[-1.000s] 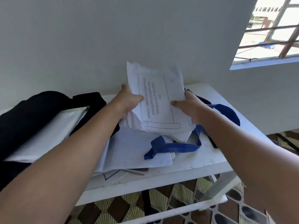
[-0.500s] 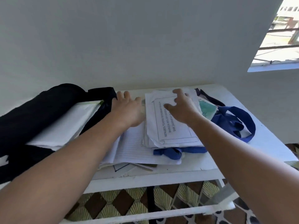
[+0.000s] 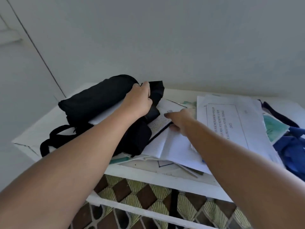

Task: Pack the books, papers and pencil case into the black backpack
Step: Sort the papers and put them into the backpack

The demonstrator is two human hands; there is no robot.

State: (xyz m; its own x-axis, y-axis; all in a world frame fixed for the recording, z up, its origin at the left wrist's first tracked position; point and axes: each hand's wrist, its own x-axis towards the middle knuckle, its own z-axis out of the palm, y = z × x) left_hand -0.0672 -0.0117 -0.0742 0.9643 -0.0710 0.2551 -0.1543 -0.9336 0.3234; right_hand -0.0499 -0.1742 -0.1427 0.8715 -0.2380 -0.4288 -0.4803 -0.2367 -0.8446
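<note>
Nearest the camera, both bare forearms are reaching forward over the front edge of the white table (image 3: 29, 142), above a patterned tile floor (image 3: 148, 194).

The right hand (image 3: 179, 119) is lying on an open book (image 3: 166, 139), fingers extended and pointing left, thumb underneath at the page edge; whether it is gripping the book or only pressing on it cannot be told. The book is lying on other loose papers and notebooks, its left edge tucked under the black backpack (image 3: 102, 100).

Just right of that hand, a stack of printed papers (image 3: 234, 128) with a framed cover sheet is lying flat. Beyond its right edge a green-covered book (image 3: 274, 128) is showing, and a blue cloth bag (image 3: 293, 149) is lying at the far right.

Further back, the left hand (image 3: 140, 100) is gripping the backpack's black fabric at its open top, fingers curled round the edge. The backpack is lying on its side to the left of this grip, a white book (image 3: 102, 117) showing inside beneath the wrist, black straps (image 3: 54, 138) trailing toward the near left corner.

Behind everything a plain pale wall (image 3: 165, 38) is standing
</note>
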